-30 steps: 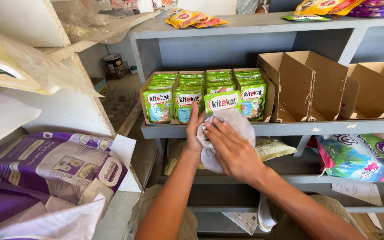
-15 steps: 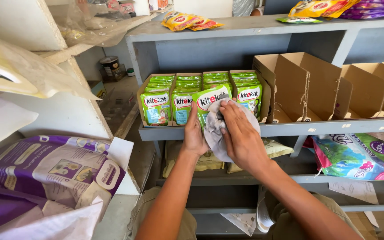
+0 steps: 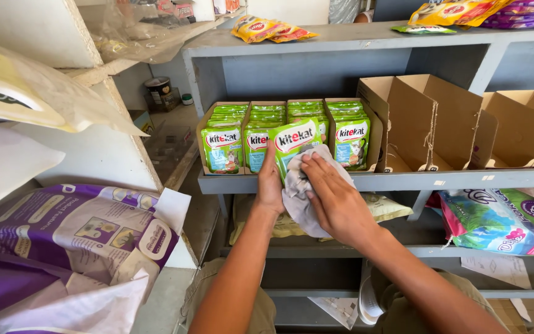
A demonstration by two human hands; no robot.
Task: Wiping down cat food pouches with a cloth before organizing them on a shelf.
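My left hand (image 3: 271, 185) grips the green foil pet-food pouch (image 3: 294, 143) by its left edge, thumb in front, rest of the fingers curled behind it. The pouch is upright, tilted a bit, pulled fwd out of the open cardboard display tray (image 3: 204, 131) w/ four rows of same green pouches, on the front of the grey-blue metal shelf (image 3: 403, 180), middle level.

My right hand (image 3: 335, 201) lies flat w/ fingers spread & pressed on a crumpled grey cloth rag (image 3: 301, 207). The rag covers the pouch's lower half, touching its front; its loose end hangs below the shelf edge. So right hand isn't closed round anything, just palm & fingers pushing the rag against the pouch.

Right of the tray, just beside it: empty brown cardboard divider boxes (image 3: 440, 124), open-topped. Top of the shelf unit: yellow-red snack pouches (image 3: 264, 29) lying flat. Lower level, behind my hands: a pale yellowish bag (image 3: 385, 207), partly hidden. Lower right: big green & pink plastic sack (image 3: 502, 219) on its side. Left, near me: large purple-and-white paper sack (image 3: 63, 232) against the white shelving (image 3: 106, 161). My knees in olive trousers (image 3: 403, 309) at bottom.
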